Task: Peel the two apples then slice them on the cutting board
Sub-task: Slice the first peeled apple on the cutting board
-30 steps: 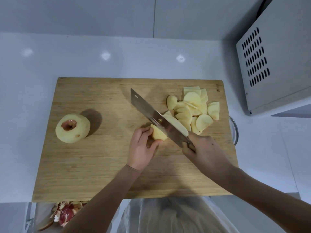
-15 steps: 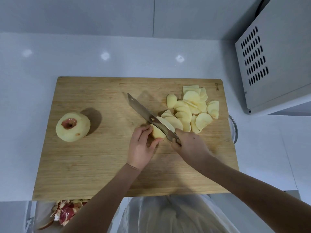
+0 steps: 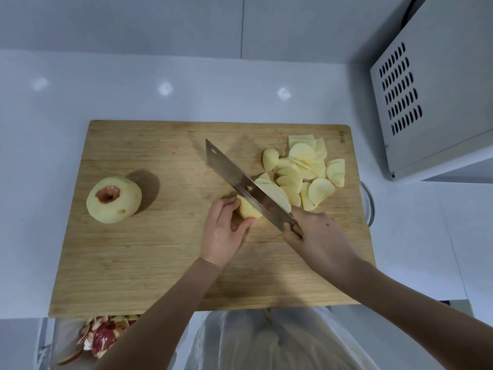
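Right hand [image 3: 317,236] shifted rightward, gripping knife [image 3: 238,181] against apple piece [image 3: 248,210], left hand [image 3: 222,232] pinching that piece, peels [image 3: 102,337] in bin [image 3: 46,341]

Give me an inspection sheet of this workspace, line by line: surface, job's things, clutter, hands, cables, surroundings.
Surface: wooden cutting board lying on a white counter.
Job's things: peeled whole apple at the board's left, uncut; apple piece near the middle; slices piled at the board's far right; knife.
Clutter: red peels below the counter's near edge, left; a curved glass rim shows past the board's right edge.
Hands: left hand holds the apple piece; right hand grips the knife handle, blade angled across the piece's right side.
Cables: nothing seen.
Surroundings: grey vented appliance at far right; pale wall behind.
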Motion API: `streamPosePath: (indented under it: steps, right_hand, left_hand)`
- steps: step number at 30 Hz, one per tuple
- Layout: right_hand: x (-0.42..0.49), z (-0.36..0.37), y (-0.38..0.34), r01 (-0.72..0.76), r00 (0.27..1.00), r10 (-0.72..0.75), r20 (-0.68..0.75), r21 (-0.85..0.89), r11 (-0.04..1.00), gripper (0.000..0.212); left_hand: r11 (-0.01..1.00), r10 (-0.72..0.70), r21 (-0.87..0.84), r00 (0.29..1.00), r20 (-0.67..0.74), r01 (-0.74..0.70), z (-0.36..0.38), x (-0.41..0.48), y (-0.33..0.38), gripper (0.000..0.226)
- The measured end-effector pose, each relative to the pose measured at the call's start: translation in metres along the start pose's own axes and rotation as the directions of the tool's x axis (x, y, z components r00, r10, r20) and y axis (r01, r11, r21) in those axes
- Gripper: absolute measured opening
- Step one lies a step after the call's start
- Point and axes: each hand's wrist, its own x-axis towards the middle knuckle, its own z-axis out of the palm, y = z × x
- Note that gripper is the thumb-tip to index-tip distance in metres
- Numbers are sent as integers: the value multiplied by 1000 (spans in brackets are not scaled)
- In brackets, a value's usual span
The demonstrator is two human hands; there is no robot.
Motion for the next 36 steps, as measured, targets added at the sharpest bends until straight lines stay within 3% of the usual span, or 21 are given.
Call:
streamPosePath:
  steps: [4, 9, 14, 19, 28, 36]
  right_hand:
    - [3, -2, -1, -12, 1000, 12, 19, 18, 1000, 15]
    - [16, 7, -2, -46, 993, 50, 105, -37, 998, 35]
    - [24, 23, -2, -85, 991, 88, 101, -28, 996, 17]
    - [22, 24, -4, -41, 996, 44, 75, -36, 998, 14]
    - [0, 0, -7, -21, 1000, 21, -18, 23, 1000, 27]
    - [1, 4, -6, -36, 999, 36, 27, 8, 999, 29]
  left_hand:
    - [1000, 11, 8, 1000, -8, -11, 0, -1, 0, 57]
    - [999, 39, 17, 999, -19, -38, 0, -1, -1, 53]
    - [998, 24, -57, 999, -41, -26, -5, -3, 0, 34]
    - [996, -4, -84, 999, -31, 1, -6, -2, -1, 30]
    - [993, -48, -105, 998, -30, 44, -4, -1, 1, 32]
    - [994, -35, -103, 999, -22, 32, -4, 0, 1, 30]
